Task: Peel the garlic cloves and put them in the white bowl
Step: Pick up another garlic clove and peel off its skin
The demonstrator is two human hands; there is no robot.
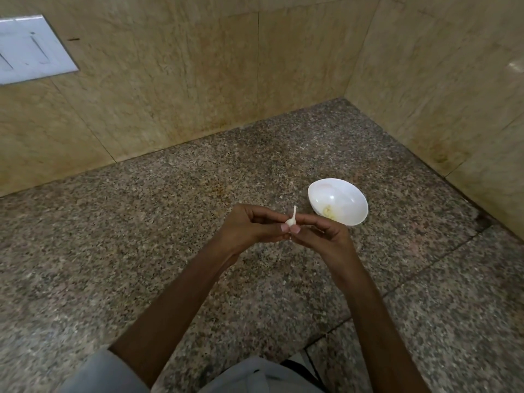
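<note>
A small white garlic clove (pixel 291 220) with a thin stalk pointing up is pinched between the fingertips of both hands above the counter. My left hand (pixel 249 226) grips it from the left and my right hand (pixel 323 232) from the right, thumbs touching below it. The white bowl (pixel 344 194) stands on the counter just behind and to the right of my right hand; a few pale yellowish peeled pieces (pixel 327 212) lie at its bottom.
The speckled granite counter (pixel 170 222) runs into a corner of beige tiled walls (pixel 198 80) at the back and right. A white switch plate (pixel 31 49) is on the wall at upper left. A seam crosses the counter at lower right.
</note>
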